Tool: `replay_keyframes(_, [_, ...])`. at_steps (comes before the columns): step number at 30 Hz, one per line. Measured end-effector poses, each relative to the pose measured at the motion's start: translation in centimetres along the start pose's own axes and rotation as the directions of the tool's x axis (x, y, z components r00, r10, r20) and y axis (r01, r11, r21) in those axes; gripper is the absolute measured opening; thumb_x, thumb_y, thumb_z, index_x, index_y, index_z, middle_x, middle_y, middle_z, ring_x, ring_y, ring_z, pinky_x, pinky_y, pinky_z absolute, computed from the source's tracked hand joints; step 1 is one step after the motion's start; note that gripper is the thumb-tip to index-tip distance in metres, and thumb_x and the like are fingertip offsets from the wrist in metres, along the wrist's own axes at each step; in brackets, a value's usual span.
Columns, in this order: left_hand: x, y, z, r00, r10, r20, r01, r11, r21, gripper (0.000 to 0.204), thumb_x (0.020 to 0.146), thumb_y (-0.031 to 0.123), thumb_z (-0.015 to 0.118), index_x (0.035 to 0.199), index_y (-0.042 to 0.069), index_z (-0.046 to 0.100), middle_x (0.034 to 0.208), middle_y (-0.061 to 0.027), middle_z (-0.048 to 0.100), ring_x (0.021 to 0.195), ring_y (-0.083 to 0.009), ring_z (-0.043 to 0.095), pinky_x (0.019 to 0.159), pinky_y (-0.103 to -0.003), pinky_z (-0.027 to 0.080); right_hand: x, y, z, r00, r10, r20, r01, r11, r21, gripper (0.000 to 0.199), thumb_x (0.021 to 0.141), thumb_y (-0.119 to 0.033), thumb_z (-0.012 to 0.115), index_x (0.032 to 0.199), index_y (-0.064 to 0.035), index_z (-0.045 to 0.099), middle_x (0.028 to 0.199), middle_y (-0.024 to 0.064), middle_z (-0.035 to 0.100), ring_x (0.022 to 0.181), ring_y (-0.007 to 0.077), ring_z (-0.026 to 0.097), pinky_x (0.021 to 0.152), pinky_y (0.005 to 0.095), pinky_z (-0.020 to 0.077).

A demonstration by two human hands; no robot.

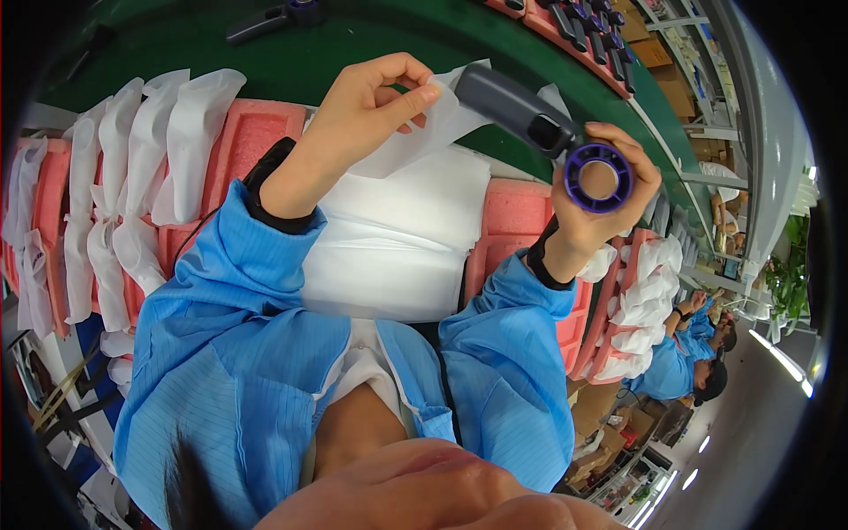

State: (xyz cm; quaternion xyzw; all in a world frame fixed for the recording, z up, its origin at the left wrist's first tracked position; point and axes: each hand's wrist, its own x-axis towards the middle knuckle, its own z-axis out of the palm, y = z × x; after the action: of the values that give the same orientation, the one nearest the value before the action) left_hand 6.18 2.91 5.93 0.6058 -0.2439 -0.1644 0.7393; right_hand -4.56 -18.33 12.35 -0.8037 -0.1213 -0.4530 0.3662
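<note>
Green conveyor behind (371, 35), left fingers (402, 97) pinching white bag (415, 141), right fingers (640, 172) clamped on grey tool (521, 115)

The left hand (367, 106) pinches the edge of a thin white pouch (415, 132) between thumb and fingers, holding it up over a stack of white sheets (397, 238). The right hand (609, 199) has its grip closed around a dark grey tool (521, 115) with a purple ring (598, 177) at its end, the handle touching the pouch. Pink foam trays (252, 132) full of white pouches (132, 168) flank both blue sleeves, and a green surface (371, 35) lies beyond. Another person in blue (676, 362) works far right
</note>
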Motion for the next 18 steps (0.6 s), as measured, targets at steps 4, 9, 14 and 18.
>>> replay_keyframes(4, [-0.4,1.0,-0.5,0.999,-0.004,-0.046,0.004,1.0,-0.014,0.014,0.092,0.019,0.062,0.097,0.006,0.061,0.084,0.0009,0.062,0.075,-0.0078,0.058,0.067,-0.022,0.045,-0.3,-0.1,0.4,0.985,0.024,0.171,-0.045,0.991,0.123,0.056,0.057,0.01,0.065,0.108,-0.0027,0.045,0.101,0.0211,0.062,0.096,0.0272,0.061,0.088,0.037,0.0486])
replay_keyframes(9, [-0.4,1.2,-0.1,0.969,0.121,-0.218,-0.158,0.974,-0.163,0.012,0.094,0.015,0.06,0.098,0.004,0.059,0.082,0.0008,0.06,0.07,-0.0061,0.052,0.065,-0.019,0.042,-0.4,0.2,1.8,0.971,-0.038,0.236,0.001,0.988,0.154,0.055,0.059,0.006,0.071,0.108,-0.0018,0.049,0.102,0.0184,0.062,0.093,0.026,0.06,0.082,0.0343,0.0496])
replay_keyframes(14, [-0.1,0.1,-0.5,0.982,0.026,-0.186,-0.074,0.965,-0.253,0.011,0.095,0.015,0.057,0.099,0.005,0.058,0.083,0.0021,0.06,0.073,-0.0072,0.052,0.068,-0.02,0.041,-0.1,0.9,2.4,0.936,-0.199,0.291,0.234,0.968,-0.092,0.053,0.058,0.005,0.076,0.107,-0.0003,0.056,0.104,0.0139,0.062,0.091,0.0296,0.06,0.078,0.0348,0.05])
replay_keyframes(18, [0.1,0.3,-0.1,0.975,0.174,-0.142,-0.182,0.982,-0.049,0.013,0.093,0.015,0.06,0.098,0.003,0.06,0.081,0.0001,0.06,0.072,-0.0099,0.055,0.067,-0.023,0.044,0.0,0.8,2.9,0.922,-0.275,0.272,0.316,0.941,-0.123,0.052,0.055,0.005,0.077,0.105,-0.0006,0.061,0.103,0.012,0.062,0.09,0.0314,0.06,0.077,0.0351,0.0501])
